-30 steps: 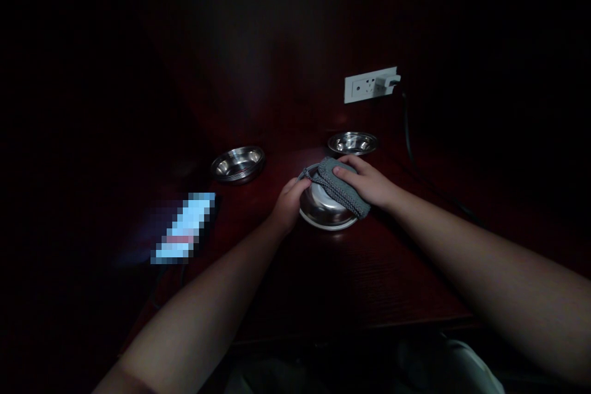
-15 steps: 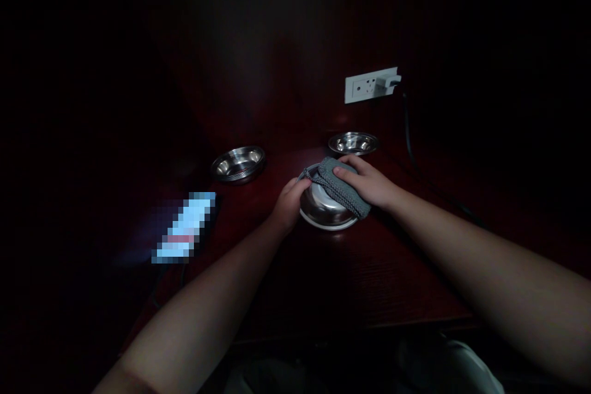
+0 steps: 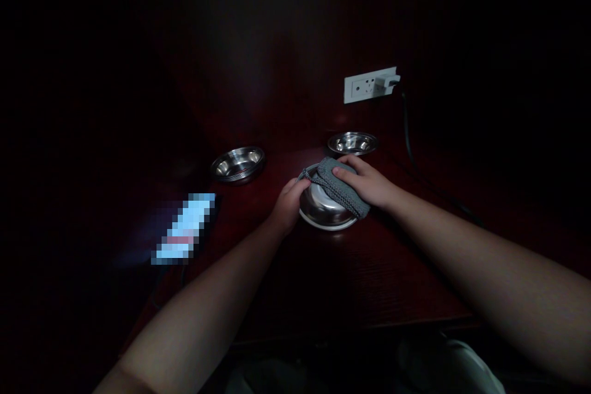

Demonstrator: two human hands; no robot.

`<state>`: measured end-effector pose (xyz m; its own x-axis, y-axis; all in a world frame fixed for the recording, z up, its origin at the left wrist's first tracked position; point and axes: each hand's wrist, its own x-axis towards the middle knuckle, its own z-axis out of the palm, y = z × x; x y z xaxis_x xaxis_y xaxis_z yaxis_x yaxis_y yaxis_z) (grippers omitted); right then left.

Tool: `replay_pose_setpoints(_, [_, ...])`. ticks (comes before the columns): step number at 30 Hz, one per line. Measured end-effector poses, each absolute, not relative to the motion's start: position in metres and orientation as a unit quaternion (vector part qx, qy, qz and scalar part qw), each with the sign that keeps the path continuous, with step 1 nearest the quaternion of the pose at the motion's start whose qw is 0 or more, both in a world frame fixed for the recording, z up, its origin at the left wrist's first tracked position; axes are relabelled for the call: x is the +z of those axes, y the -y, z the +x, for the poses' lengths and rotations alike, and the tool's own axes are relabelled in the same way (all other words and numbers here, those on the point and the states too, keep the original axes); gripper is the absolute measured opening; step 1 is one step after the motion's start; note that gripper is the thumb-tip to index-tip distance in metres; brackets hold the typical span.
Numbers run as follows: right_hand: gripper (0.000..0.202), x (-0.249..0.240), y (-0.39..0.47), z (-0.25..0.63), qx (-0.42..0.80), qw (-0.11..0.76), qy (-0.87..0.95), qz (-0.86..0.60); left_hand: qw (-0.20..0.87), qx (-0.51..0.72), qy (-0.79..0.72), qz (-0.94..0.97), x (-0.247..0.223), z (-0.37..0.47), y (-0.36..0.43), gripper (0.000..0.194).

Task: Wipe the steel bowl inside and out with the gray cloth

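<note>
A shiny metal bowl [image 3: 323, 208], seemingly upside down, is between my hands above the dark red table. My left hand [image 3: 290, 200] grips its left edge, the thumb near a thin loop of the cloth. Across the bowl's upper right side lies a folded grey knitted cloth [image 3: 339, 184]. My right hand [image 3: 364, 180] is closed on that cloth, thumb on top, pressing it against the metal. The fingertips beneath the bowl are hidden.
Stacked metal bowls [image 3: 237, 165] stand at the back left, and another metal bowl [image 3: 352, 143] behind my right hand. A lit phone [image 3: 187, 228] lies left. A wall socket [image 3: 369, 85] holds a plug with a black cable [image 3: 407, 129] trailing right.
</note>
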<state>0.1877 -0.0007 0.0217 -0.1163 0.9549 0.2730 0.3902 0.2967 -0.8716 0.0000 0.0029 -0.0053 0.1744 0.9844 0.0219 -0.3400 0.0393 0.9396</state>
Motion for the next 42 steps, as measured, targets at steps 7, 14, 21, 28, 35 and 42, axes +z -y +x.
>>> replay_pose_setpoints(7, [0.036, 0.0233, 0.0025, 0.1873, 0.314, 0.436, 0.678, -0.501, 0.621, 0.533, -0.364, 0.445, -0.0067, 0.0, -0.0039, 0.023])
replay_pose_setpoints(14, [0.036, 0.0229, 0.0016, 0.1872, 0.317, 0.433, 0.677, -0.504, 0.618, 0.53, -0.367, 0.449, -0.007, -0.0006, -0.004, 0.024])
replay_pose_setpoints(21, [0.036, 0.0239, 0.0024, 0.1868, 0.311, 0.432, 0.678, -0.506, 0.618, 0.54, -0.359, 0.444, -0.0051, 0.0, -0.0016, 0.02])
replay_pose_setpoints(28, [0.038, 0.023, 0.002, 0.1862, 0.312, 0.436, 0.677, -0.504, 0.618, 0.541, -0.356, 0.444, -0.0077, -0.0013, -0.004, 0.023])
replay_pose_setpoints(35, [0.038, 0.023, 0.0008, 0.1869, 0.305, 0.429, 0.684, -0.505, 0.62, 0.534, -0.363, 0.445, -0.007, -0.0022, -0.004, 0.021])
replay_pose_setpoints(42, [0.037, 0.0232, 0.0012, 0.1862, 0.308, 0.433, 0.679, -0.507, 0.618, 0.536, -0.36, 0.448, -0.0066, -0.0015, -0.004, 0.022])
